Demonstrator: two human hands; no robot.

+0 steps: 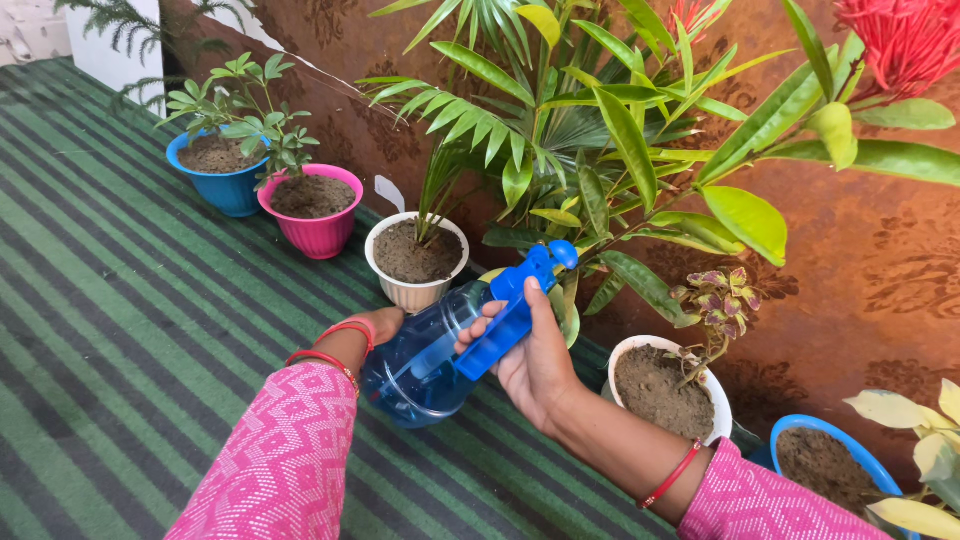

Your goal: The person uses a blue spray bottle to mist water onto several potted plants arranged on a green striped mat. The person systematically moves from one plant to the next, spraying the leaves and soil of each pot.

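Steadiness matters as we hold the blue spray bottle (pixel 425 360) tilted above the striped floor mat (pixel 120 300), nozzle toward the white pot (pixel 415 260). Our right hand (pixel 530 360) wraps the trigger, fingers curled shut; our left hand (pixel 380 325) cups the bottle's base, wrist bent inward.

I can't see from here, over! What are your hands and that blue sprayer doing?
Left hand under spray bottle, steadying it. Right hand gripping blue trigger head. Nozzle toward cream pot. Nothing between.
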